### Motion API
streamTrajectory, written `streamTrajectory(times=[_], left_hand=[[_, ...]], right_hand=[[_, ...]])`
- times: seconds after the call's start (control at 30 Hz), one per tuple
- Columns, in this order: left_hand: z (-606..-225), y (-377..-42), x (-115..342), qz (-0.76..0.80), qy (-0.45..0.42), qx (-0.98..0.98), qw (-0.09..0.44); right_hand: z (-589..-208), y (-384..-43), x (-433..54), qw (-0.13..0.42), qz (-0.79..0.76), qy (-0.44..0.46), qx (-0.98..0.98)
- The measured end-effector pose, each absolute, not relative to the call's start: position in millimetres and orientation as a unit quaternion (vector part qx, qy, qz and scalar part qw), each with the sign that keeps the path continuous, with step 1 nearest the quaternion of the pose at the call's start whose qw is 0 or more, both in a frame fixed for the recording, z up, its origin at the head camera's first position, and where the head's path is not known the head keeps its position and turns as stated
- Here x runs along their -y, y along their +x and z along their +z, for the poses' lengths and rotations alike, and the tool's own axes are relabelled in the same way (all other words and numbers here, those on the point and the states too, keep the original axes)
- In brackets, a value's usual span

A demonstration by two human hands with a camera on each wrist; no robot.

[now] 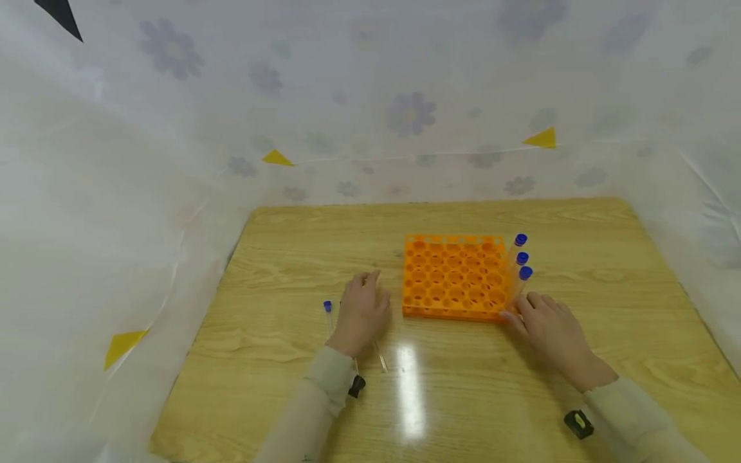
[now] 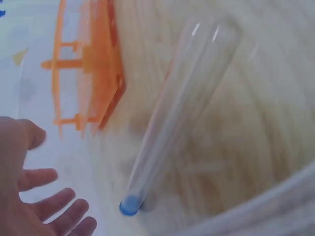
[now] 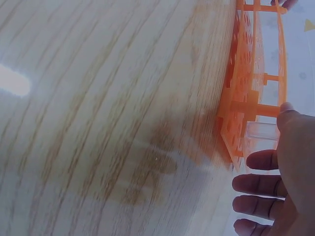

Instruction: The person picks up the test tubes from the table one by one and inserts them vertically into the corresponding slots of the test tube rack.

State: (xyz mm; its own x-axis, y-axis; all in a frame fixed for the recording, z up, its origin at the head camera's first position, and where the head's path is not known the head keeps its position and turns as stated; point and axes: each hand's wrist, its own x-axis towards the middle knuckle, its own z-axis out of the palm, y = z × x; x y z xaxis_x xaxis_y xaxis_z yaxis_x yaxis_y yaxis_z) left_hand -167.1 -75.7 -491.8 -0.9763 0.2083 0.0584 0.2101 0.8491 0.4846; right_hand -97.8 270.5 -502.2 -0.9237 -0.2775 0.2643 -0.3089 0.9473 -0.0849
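Observation:
My left hand (image 1: 361, 314) hovers low over the table, left of an orange test tube rack (image 1: 454, 283). Its fingers (image 2: 59, 201) are spread, with nothing between them in the left wrist view. Clear test tubes lie beneath and beside it, one showing a blue cap (image 1: 327, 307); in the left wrist view a capped test tube (image 2: 177, 108) lies slanted on the wood. My right hand (image 1: 550, 328) is at the rack's front right corner, thumb touching the edge, the other fingers loosely extended beside it. Three test tubes with blue caps (image 1: 522, 258) stand along the rack's right side.
Wood-patterned table (image 1: 278, 257) spreads around the rack. A pale flowered curtain (image 1: 370, 116) rises behind it and along both sides, with yellow triangles on it. Small black devices (image 1: 579, 424) sit at both wrists. A bright reflection shows in front of the rack.

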Motion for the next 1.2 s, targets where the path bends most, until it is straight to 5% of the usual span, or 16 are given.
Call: streamTrajectory(times=[0.17, 0.5, 1.2], left_hand=[[-481, -166, 90, -0.183, -0.081, 0.978, 0.051], [-476, -151, 82, -0.049, -0.031, 0.991, -0.122], [-491, -152, 81, -0.158, -0.029, 0.979, -0.122]], right_hand=[[-500, -98, -270, 0.108, 0.064, 0.14, 0.982], [-498, -96, -270, 0.102, 0.064, 0.138, 0.983], [-500, -97, -270, 0.111, 0.047, 0.143, 0.982]])
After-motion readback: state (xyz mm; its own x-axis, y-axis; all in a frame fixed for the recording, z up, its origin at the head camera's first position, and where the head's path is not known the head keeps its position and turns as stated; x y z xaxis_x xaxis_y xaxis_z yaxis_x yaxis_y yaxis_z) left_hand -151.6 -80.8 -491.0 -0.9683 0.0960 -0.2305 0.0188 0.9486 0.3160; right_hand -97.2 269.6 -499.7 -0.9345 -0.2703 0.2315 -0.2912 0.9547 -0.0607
